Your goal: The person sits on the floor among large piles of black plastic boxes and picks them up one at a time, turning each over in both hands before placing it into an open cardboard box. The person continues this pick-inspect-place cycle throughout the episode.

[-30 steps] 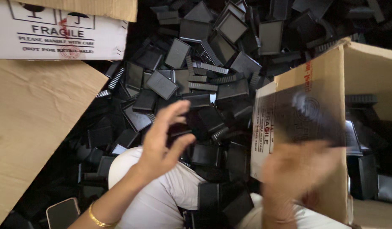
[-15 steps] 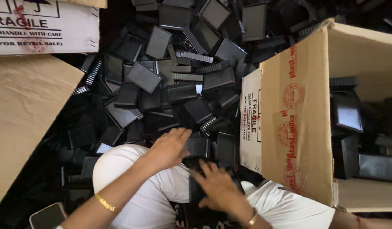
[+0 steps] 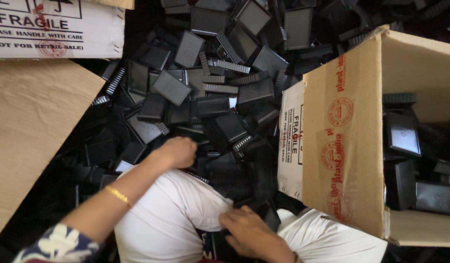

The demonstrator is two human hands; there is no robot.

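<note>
A big heap of black plastic box parts (image 3: 210,92), flat lids and ribbed pieces, covers the floor in front of me. My left hand (image 3: 175,152) reaches into the near edge of the heap with fingers curled down among the parts; what it grips is hidden. My right hand (image 3: 249,231) is low between my white-clad knees, closed on a dark plastic part (image 3: 222,246) in my lap. A gold bangle sits on my left wrist.
An open cardboard box (image 3: 346,136) at right holds several black parts (image 3: 410,160). A loose cardboard flap (image 3: 30,126) lies at left, and a white printed carton (image 3: 54,29) sits at top left.
My right hand came back from the box at right down into my lap. My left hand dropped from a raised open pose into the heap.
</note>
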